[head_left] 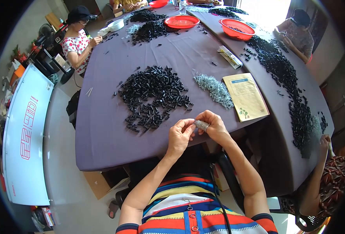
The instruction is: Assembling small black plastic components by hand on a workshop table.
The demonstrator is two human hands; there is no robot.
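Close to the table's near edge, my right hand (214, 125) is closed around a bundle of small clear plastic pieces (201, 125), whose end sticks out between thumb and fingers. Right beside it is my left hand (178, 136), thumb and fingertips pinched together at the bundle's tip; whatever they pinch is too small to make out. Beyond my hands lies a heap of short black plastic tube-like parts (151, 93). To its right spreads a smaller pile of clear plastic pieces (214, 90), touching a tan paper packet (246, 97).
A cloth-covered table (106, 128) bears red basins (182, 22), a white bowl (115, 25) and a yellow-white packet (230, 57). A long heap of black parts (285, 82) runs along the right. Co-workers sit around: one far left (76, 45), others right and far.
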